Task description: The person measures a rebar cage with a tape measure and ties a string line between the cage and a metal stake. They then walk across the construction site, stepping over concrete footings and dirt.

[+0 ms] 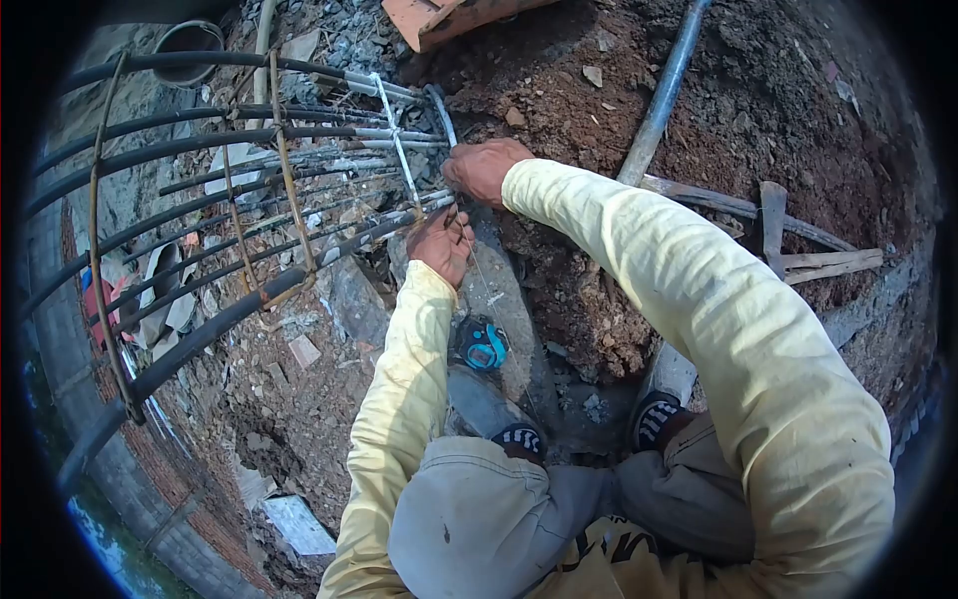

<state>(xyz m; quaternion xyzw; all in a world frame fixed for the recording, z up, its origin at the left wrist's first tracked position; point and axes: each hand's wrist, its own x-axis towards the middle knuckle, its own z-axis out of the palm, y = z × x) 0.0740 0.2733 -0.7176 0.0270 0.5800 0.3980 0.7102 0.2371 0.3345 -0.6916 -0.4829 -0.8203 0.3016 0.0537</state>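
A rebar cage (190, 115) of long dark bars and cross ties extends from the left edge to my hands. Its near end is pale and whitish. My right hand (486, 170) is closed at the lower part of the grey end stirrup (440, 115). Just below it, my left hand (439, 247) is closed beside the end of the lowest bar, fingertips pinched together. From its fingers a thin wire (480, 272) trails down. Below my hands, a teal and black tape measure (482, 344) lies on a stone between my feet and the cage.
A metal pipe (667, 90) slants over the reddish soil at upper right. Wooden pieces (773, 225) lie right of my arm. A broken clay-coloured piece (439, 20) sits at the top, a round container (190, 50) at upper left. Rubble (304, 349) covers the ground under the cage.
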